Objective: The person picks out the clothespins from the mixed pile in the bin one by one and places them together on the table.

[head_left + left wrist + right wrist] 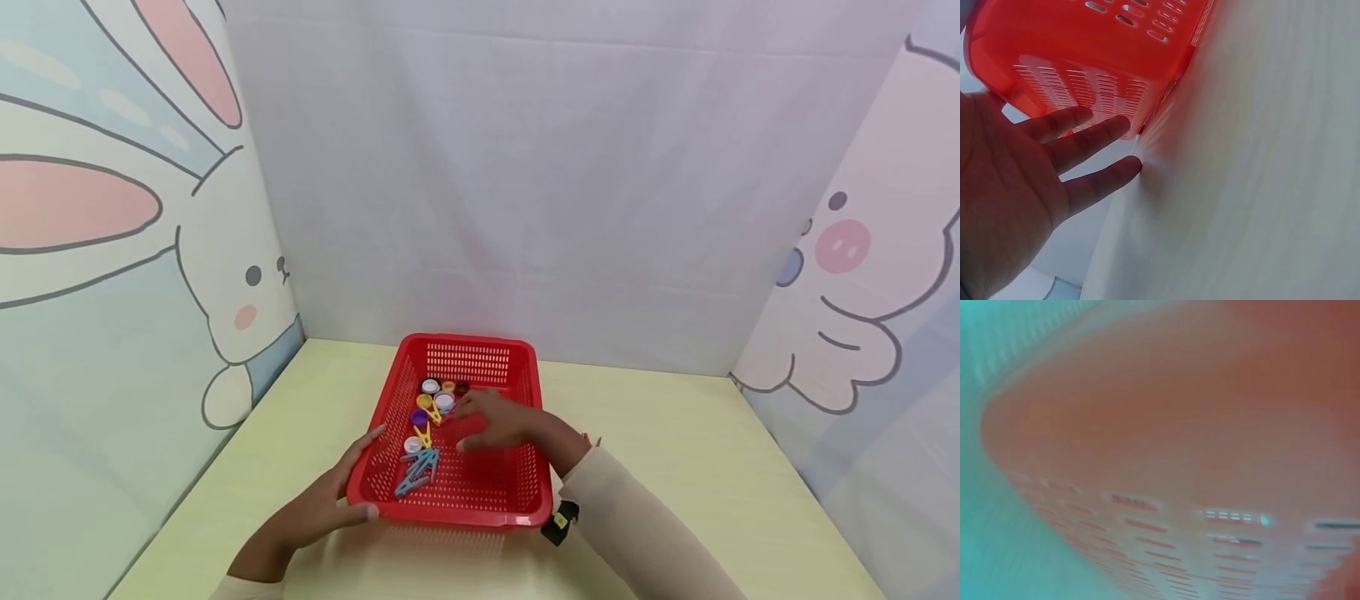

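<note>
A red plastic basket with slotted walls stands on the table. My left hand rests against its front left corner, thumb at the front rim; in the left wrist view three fingers reach out straight beside the wall. My right hand is inside the basket, thumb apart from the fingers, fingertips near a small pink and blue piece. Along the left side lie round caps, including a purple cap and a white cap. Among them are yellow clothespins and several teal clothespins.
A small black object with a yellow patch is right of the basket, beside my sleeve. Partly behind my right arm shows a red piece. A white curtain hangs behind the pale yellow table. Cartoon-printed panels flank both sides.
</note>
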{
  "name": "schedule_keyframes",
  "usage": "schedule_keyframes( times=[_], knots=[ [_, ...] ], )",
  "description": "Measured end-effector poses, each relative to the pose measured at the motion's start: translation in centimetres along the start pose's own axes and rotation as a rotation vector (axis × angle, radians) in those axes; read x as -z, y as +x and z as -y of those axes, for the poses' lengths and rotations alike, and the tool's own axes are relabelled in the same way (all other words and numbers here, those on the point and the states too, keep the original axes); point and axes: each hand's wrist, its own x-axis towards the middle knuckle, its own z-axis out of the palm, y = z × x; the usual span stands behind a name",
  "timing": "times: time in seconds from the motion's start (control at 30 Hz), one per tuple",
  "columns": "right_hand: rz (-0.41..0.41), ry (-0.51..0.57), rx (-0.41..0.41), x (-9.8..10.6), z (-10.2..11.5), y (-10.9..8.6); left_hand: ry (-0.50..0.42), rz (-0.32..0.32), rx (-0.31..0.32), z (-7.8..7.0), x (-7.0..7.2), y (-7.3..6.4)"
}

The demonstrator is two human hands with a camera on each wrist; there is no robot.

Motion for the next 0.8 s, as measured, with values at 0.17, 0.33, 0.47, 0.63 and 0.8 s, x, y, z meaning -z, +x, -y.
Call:
schedule_keyframes(
  times=[0.17,0.33,0.47,0.63,0.8],
  knots=[
    [-0.061,0.074,0.073,0.16,-0.43,-0.05,-0.009,-0.001,0.005,-0.35,-0.06,-0.10],
    [-0.111,0.161,0.114,0.06,-0.71,-0.02,-0.010,-0.001,0.000,-0.44,-0.09,-0.13],
    [-0.154,0.203,0.156,-0.06,-0.77,-0.11,-0.012,0.000,-0.006,-0.38,-0.12,-0.14],
    [-0.247,0.253,0.172,-0.24,-0.46,-0.17,-0.007,-0.002,-0.013,-0.32,-0.13,-0.14],
    [-0.372,0.302,0.133,-0.39,-0.28,-0.08,-0.007,0.000,-0.017,-0.42,-0.12,-0.22]
  ],
)
